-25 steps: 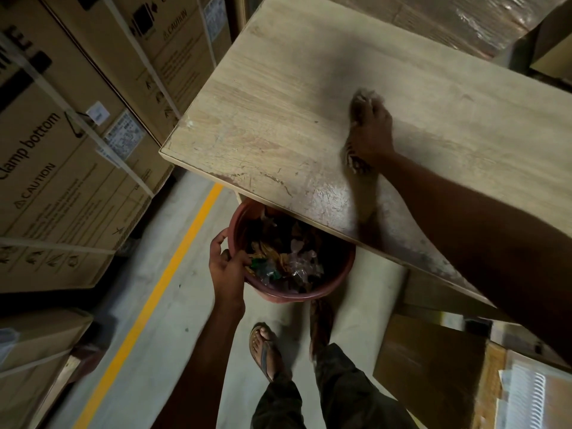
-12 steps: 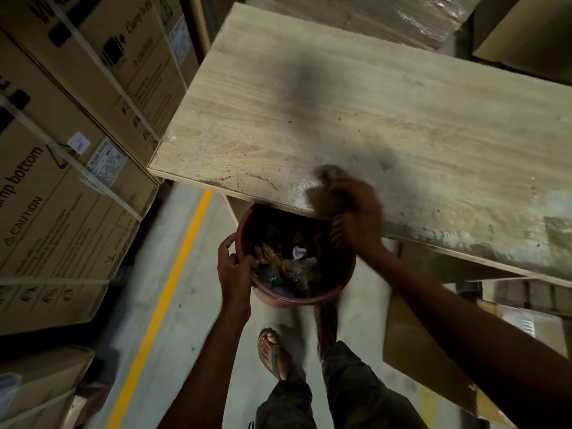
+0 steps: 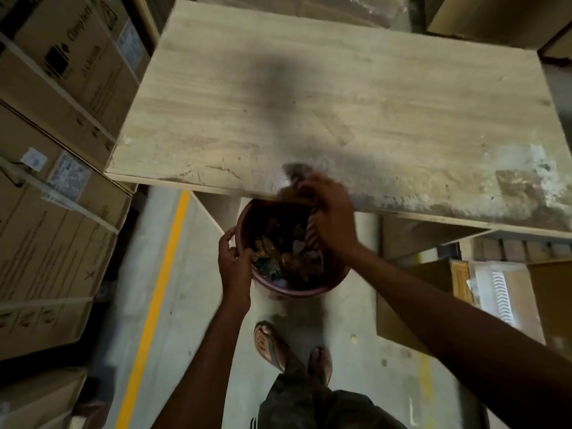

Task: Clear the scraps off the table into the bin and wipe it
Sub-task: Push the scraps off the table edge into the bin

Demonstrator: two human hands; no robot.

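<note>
- Bin (image 3: 294,292): a round, reddish tub held off the floor just below the near edge of the surface (image 3: 387,97), with its far rim tucked under that edge. I judge it light and stiff-walled. The rim is the sound place to take it.
- Scraps (image 3: 278,255): mixed wrappers and bits lie loose inside the bin. I judge them light and apt to scatter if the bin tips. I can make out no loose pieces on the surface, only stains and scuffing along its near edge.
- Cloth (image 3: 292,174): blurred and dark, lying at the surface's near edge above the bin. I judge it soft and limp, best held bunched rather than flat.
- Left grip (image 3: 233,264): clenched over the bin's rim on its left side and carrying the bin.
- Right grip (image 3: 332,218): at the near edge of the surface, over the bin's mouth, with fingers curled round the cloth. Blur hides how each finger lies.
</note>
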